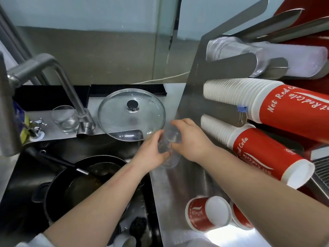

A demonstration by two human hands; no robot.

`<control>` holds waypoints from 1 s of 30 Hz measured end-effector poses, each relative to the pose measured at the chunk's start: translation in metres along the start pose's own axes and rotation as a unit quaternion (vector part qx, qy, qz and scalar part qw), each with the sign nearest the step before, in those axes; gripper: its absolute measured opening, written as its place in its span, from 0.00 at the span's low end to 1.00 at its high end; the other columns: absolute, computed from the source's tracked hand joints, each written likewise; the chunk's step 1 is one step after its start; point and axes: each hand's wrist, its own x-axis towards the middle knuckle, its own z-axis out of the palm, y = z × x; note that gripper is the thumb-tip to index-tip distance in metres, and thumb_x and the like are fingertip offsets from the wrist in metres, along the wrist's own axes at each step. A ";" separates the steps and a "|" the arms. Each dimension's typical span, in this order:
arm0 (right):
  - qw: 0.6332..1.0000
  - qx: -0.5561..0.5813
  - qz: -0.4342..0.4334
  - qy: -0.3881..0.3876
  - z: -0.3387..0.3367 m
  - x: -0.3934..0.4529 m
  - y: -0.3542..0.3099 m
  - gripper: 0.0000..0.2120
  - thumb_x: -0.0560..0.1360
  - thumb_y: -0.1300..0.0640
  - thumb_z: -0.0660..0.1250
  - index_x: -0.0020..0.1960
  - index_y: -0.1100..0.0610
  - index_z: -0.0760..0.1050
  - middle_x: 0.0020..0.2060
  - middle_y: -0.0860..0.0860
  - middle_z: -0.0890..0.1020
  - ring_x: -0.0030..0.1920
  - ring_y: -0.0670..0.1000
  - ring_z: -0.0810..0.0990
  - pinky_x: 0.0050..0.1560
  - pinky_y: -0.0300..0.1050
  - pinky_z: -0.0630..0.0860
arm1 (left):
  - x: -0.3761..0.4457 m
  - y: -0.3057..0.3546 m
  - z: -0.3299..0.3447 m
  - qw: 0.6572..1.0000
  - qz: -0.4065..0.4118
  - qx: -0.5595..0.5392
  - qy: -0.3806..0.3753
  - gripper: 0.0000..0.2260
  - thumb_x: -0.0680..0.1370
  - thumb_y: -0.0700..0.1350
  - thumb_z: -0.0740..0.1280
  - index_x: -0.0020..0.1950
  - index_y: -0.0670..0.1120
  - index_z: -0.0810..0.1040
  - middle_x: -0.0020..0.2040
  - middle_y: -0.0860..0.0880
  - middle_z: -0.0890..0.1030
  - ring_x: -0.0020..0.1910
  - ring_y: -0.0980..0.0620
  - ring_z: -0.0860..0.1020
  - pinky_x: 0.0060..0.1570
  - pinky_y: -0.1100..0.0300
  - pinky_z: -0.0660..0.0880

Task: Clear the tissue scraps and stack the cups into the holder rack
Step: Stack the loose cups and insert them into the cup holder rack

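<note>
Both hands hold clear plastic cups (171, 139) over the steel counter, at the sink's right edge. My left hand (153, 152) grips the lower part and my right hand (188, 138) wraps the upper part. To the right stands the steel holder rack (194, 97), carrying a row of clear cups (231, 49) and two long stacks of red-and-white paper cups (252, 102). Two loose red paper cups (206, 213) lie on their sides on the counter near my right forearm. No tissue scraps are visible.
A glass pot lid (131, 113) lies behind my hands. A drinking glass (65, 119) stands by the faucet (53, 72). The dark sink (35, 175) at left holds a black frying pan (83, 182) and utensils. A white patch shows at the counter's front edge.
</note>
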 end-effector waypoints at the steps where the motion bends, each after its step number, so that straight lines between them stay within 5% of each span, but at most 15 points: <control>1: 1.000 -0.001 0.003 -0.004 0.002 0.000 0.002 0.33 0.69 0.57 0.72 0.71 0.54 0.65 0.64 0.55 0.70 0.62 0.54 0.74 0.64 0.41 0.67 | 0.000 -0.002 0.002 1.000 -0.007 0.002 -0.002 0.31 0.68 0.50 0.73 0.70 0.52 0.68 0.63 0.52 0.76 0.60 0.53 0.76 0.61 0.51 0.74; 19: 0.998 -0.021 0.017 -0.056 0.020 0.003 0.009 0.36 0.69 0.56 0.71 0.74 0.55 0.61 0.68 0.54 0.64 0.64 0.55 0.73 0.64 0.48 0.71 | -0.002 -0.020 0.014 1.000 -0.013 -0.027 0.002 0.28 0.70 0.45 0.75 0.68 0.53 0.69 0.58 0.56 0.75 0.59 0.54 0.76 0.59 0.51 0.75; 26: 0.996 -0.056 0.018 -0.074 0.011 0.002 0.002 0.31 0.70 0.56 0.70 0.70 0.55 0.64 0.64 0.57 0.67 0.64 0.59 0.70 0.64 0.51 0.71 | -0.005 -0.012 0.007 0.999 -0.019 0.037 -0.026 0.37 0.71 0.44 0.73 0.76 0.54 0.59 0.65 0.55 0.69 0.67 0.53 0.70 0.60 0.63 0.66; 30: 0.995 -0.054 0.026 -0.078 -0.008 -0.013 -0.009 0.30 0.71 0.52 0.69 0.70 0.56 0.64 0.65 0.58 0.66 0.65 0.60 0.69 0.65 0.52 0.69 | -0.019 -0.005 -0.004 0.998 -0.034 0.046 0.002 0.37 0.72 0.45 0.73 0.77 0.51 0.59 0.69 0.48 0.70 0.69 0.51 0.69 0.66 0.58 0.67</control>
